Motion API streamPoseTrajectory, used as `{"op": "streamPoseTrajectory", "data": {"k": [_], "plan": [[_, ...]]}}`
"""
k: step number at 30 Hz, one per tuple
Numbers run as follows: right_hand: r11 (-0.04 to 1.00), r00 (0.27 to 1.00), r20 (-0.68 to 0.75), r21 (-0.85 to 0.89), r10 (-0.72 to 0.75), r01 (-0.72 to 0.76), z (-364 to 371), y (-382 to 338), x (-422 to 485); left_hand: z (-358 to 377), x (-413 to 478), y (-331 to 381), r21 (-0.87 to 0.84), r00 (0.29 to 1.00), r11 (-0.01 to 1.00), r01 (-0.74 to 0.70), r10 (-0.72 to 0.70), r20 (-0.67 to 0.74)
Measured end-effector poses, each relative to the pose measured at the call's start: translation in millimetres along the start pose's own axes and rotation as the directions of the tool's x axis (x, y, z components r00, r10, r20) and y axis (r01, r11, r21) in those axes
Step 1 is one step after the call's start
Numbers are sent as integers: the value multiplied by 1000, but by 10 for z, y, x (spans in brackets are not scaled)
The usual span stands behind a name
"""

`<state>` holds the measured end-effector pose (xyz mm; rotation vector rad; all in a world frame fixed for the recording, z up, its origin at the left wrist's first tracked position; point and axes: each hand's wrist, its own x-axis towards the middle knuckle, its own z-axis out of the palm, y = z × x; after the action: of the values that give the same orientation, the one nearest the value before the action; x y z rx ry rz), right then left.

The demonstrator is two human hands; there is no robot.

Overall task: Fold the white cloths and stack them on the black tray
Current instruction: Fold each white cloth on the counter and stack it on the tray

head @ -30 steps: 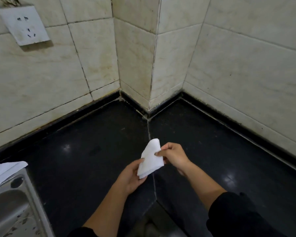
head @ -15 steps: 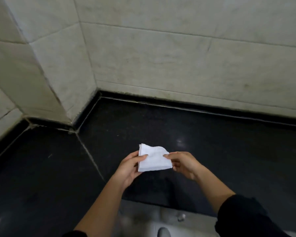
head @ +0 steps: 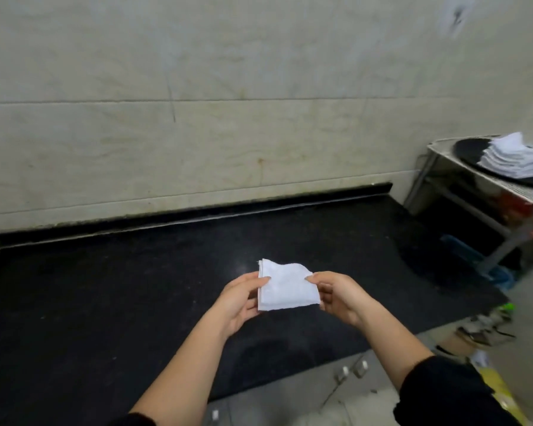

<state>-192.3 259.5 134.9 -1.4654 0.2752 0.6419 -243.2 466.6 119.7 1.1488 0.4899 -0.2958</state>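
**White cloth folded and held, tray waiting off to the right**

White cloth [head: 285, 285], already folded into a small thick square, is held in the air above the black tabletop [head: 120, 287], not resting on it. The left hand [head: 239, 298] pinches its left edge, thumb on top and fingers beneath; the right hand [head: 339, 295] pinches the upper right corner the same way. Both hands are closed on the cloth, one at each side, which likely keeps the layers pressed together so the fold does not spring open while it is carried.

The black tray [head: 471, 150] sits on a metal stand [head: 434, 170] at the far right, well apart from the hands and higher than the tabletop. A stack of folded white cloths [head: 514, 158] already lies on it, toward its right side; the view there is blurred, so the count cannot be told.

Judging by this, folding of the held piece looks finished and what remains is carrying it rightward and laying it squarely on the stack. The pile looks slightly uneven, so a careless drop could skew it.
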Motion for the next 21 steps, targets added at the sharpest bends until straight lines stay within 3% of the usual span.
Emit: {"op": "streamPoseTrajectory", "data": {"k": [6, 21], "plan": [[999, 990, -131, 7, -51, 53, -1592, -351, -172, 1541, 409, -123, 163, 990, 986, 24, -46, 133], [970, 884, -436, 82, -172, 229, -4223, -1359, -283, 4534, 1473, 246, 403, 918, 912, -74, -96, 385]]}}
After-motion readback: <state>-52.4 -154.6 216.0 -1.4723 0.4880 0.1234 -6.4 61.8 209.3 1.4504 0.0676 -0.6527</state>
